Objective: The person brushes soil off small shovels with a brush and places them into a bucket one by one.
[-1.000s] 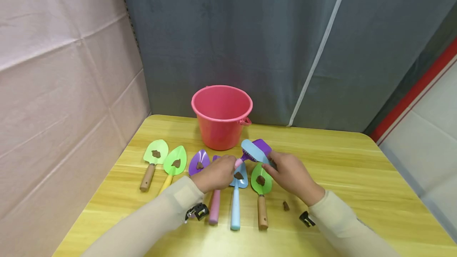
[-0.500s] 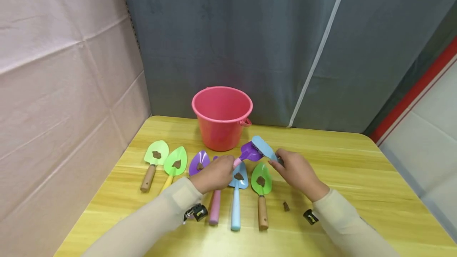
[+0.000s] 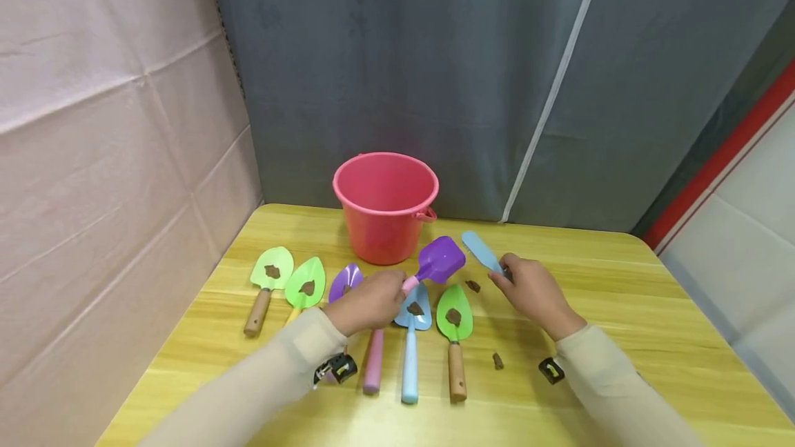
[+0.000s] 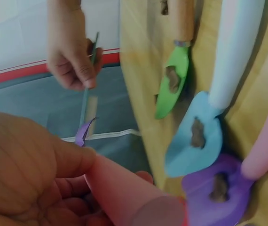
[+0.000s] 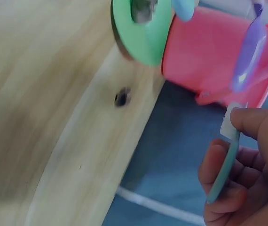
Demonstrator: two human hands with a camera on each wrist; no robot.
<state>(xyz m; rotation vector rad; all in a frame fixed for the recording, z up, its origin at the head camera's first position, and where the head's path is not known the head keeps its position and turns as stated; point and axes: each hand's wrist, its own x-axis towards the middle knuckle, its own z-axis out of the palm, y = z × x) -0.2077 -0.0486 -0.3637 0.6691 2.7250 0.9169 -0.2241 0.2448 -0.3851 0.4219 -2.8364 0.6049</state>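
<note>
My left hand (image 3: pixel 371 299) grips the pink handle (image 4: pixel 129 193) of a small shovel; its purple blade (image 3: pixel 441 259) is raised, with nothing seen on it. A light blue brush (image 3: pixel 481 251) is pinched in my right hand (image 3: pixel 535 295), apart from the blade; its pale bristles (image 5: pixel 228 123) show in the right wrist view. Between blade and right hand a brown clump (image 3: pixel 473 285) lies on the table. Below the left hand rest a blue trowel (image 3: pixel 410 364) and a green trowel (image 3: pixel 455 330), each bearing a brown clump. The left forearm partly covers a purple trowel (image 3: pixel 345 277).
A pink bucket (image 3: pixel 385 233) stands upright at the table's back, before a grey curtain (image 3: pixel 385 54). At left lie a pale green trowel (image 3: pixel 272 261) and a green one with a yellow handle (image 3: pixel 306 278), both bearing clumps. Another clump (image 3: pixel 498 361) sits near the right forearm.
My right hand has drawn the brush rightward, off the purple blade it was touching. The blade is uncovered, and a brown clump now shows on the table beside it.
</note>
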